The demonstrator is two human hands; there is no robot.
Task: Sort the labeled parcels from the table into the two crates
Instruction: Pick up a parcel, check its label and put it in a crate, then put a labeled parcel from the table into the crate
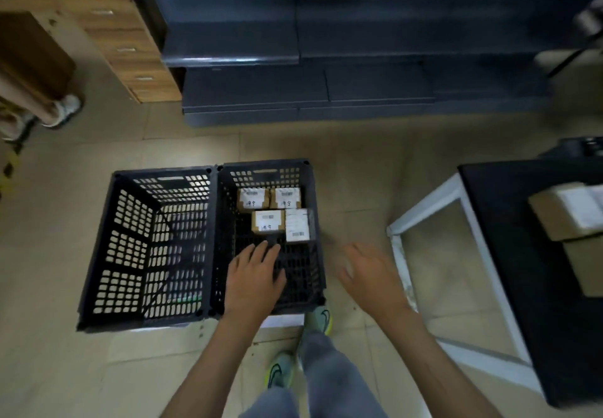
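Note:
Two black perforated crates stand side by side on the floor. The left crate (pixel 130 238) holds no parcels. The right crate (pixel 225 222) contains several small cardboard parcels with white labels, among them one at the back left (pixel 253 198), one beside it (pixel 287 197), one in front (pixel 268 222) and a white-faced one (pixel 297 225). My left hand (pixel 253 279) hovers over the right crate's front half, fingers straight, holding nothing. To the right of that crate my right hand (pixel 370 274) is blurred, fingers spread and empty. More labeled parcels (pixel 567 218) lie on the black table (pixel 509 238).
The table has a white frame (pixel 427 202) reaching toward the crates. Dark grey shelving (pixel 310 91) fills the back. A wooden cabinet (pixel 124 35) stands at the back left. My feet in green shoes (pixel 321 316) are just in front of the right crate.

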